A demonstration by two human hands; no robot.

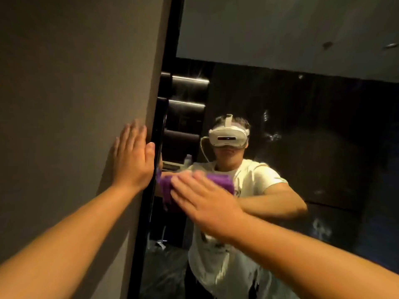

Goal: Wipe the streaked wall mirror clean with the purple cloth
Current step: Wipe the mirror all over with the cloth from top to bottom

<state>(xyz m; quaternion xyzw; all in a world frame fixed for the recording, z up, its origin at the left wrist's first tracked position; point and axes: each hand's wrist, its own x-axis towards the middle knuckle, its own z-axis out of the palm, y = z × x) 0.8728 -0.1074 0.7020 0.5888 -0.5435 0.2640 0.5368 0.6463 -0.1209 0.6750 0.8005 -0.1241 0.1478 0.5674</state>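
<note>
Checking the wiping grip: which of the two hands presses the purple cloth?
The right hand, flat on the purple cloth against the mirror; the left hand rests on the wall.

The right hand (203,201), motion-blurred, covers most of the purple cloth (218,180); its fingers (187,188) smear together. The mirror (302,147) runs off the frame's top, right and bottom edges. Both forearms are cut off below.

A purple cloth (218,180) sits at the centre, over a dark mirror (302,147) framed in black, with pale whitish streaks and smudges toward three o'clock. A plain grey-brown wall (75,93) fills the nine o'clock side. Reflected in the glass are a white T-shirt with a dark print, a white headset, glossy black panels at eleven o'clock and a grey ceiling at twelve.
</note>
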